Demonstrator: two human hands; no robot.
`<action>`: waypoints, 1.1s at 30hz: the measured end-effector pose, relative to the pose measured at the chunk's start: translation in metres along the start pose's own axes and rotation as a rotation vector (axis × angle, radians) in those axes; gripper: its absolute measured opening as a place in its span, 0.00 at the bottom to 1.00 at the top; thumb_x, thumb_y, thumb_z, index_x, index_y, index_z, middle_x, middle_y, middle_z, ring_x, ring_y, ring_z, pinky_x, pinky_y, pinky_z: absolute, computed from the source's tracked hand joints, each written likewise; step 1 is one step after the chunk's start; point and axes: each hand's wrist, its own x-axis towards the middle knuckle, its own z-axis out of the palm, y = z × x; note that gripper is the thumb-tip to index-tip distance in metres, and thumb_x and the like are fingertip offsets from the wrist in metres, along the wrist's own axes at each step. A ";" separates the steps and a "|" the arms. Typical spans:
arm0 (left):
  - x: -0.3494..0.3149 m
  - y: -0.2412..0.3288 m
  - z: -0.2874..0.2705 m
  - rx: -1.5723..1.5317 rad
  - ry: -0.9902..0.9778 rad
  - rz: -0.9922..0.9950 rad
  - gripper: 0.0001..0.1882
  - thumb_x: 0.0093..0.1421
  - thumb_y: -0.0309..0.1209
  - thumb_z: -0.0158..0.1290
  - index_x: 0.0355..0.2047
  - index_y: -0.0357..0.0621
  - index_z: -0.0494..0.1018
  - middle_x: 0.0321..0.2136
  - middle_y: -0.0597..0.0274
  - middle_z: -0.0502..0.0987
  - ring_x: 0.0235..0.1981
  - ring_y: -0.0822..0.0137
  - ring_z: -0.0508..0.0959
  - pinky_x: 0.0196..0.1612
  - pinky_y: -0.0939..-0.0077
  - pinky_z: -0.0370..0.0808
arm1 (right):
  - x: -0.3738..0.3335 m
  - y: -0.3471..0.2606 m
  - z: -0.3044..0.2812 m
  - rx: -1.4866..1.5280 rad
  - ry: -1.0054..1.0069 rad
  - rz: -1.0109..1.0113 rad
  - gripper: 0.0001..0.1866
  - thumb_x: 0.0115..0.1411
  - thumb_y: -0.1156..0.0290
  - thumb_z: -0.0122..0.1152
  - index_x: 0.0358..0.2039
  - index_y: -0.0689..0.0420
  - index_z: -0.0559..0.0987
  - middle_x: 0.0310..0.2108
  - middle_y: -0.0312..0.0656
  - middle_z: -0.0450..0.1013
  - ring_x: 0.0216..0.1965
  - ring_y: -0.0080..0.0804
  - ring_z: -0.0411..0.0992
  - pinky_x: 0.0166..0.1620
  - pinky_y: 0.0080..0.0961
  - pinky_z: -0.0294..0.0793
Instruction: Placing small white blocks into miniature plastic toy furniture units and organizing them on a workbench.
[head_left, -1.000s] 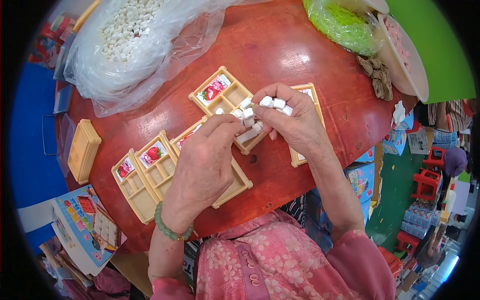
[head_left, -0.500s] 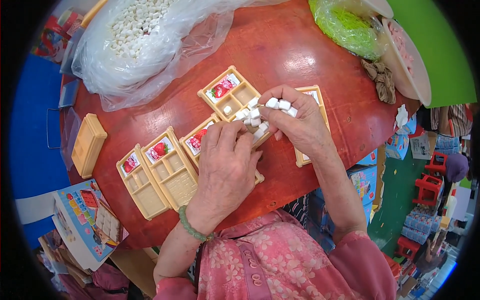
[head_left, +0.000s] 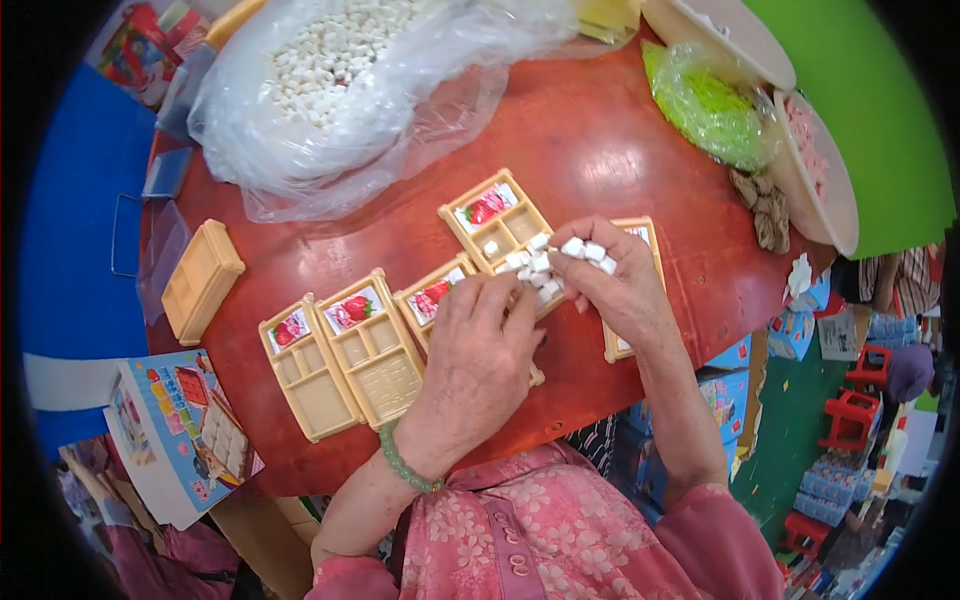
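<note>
My right hand (head_left: 625, 290) is closed round several small white marshmallow-like cubes (head_left: 590, 255), its thumb and fingertips close to a heap of the same cubes (head_left: 530, 266). The heap lies over the lower part of a beige compartment tray (head_left: 527, 222), which has a strawberry-picture packet (head_left: 484, 208) in one corner and a single cube in a small compartment. My left hand (head_left: 480, 360) lies palm down over another beige tray (head_left: 403, 300), fingers bent but loosely apart, beside the heap; its fingertips are partly hidden.
Two more beige trays with strawberry packets (head_left: 350, 310) stand left on the red table (head_left: 400, 215). A beige tray (head_left: 205, 275) lies farther left, another (head_left: 655, 270) right. Behind are a clear bag of white cubes (head_left: 335, 70), green shreds (head_left: 705, 110) and a bowl (head_left: 840, 210).
The whole view has shifted, so the table and trays appear lower and farther right. Both hands stay by the heap; the cubes remain in my right hand.
</note>
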 end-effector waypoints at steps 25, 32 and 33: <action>-0.094 -0.011 -0.025 0.068 -0.001 -0.187 0.44 0.57 0.46 0.63 0.61 0.22 0.62 0.64 0.33 0.62 0.68 0.38 0.60 0.69 0.42 0.56 | -0.042 -0.030 0.073 -0.709 -0.262 -0.362 0.12 0.56 0.80 0.59 0.43 0.61 0.79 0.34 0.47 0.76 0.36 0.40 0.78 0.40 0.33 0.76; -0.093 -0.009 -0.022 0.120 -0.028 -0.196 0.36 0.60 0.43 0.59 0.58 0.23 0.68 0.65 0.34 0.62 0.70 0.42 0.58 0.69 0.42 0.53 | -0.051 -0.014 0.084 -0.762 -0.276 -0.356 0.16 0.58 0.76 0.63 0.48 0.58 0.76 0.38 0.51 0.71 0.40 0.55 0.75 0.42 0.43 0.77; -0.093 -0.009 -0.023 0.116 -0.039 -0.203 0.36 0.60 0.43 0.60 0.58 0.23 0.68 0.65 0.35 0.61 0.70 0.42 0.58 0.69 0.42 0.52 | -0.051 -0.013 0.083 -0.760 -0.271 -0.359 0.16 0.58 0.76 0.63 0.48 0.58 0.76 0.38 0.51 0.71 0.40 0.55 0.75 0.42 0.43 0.77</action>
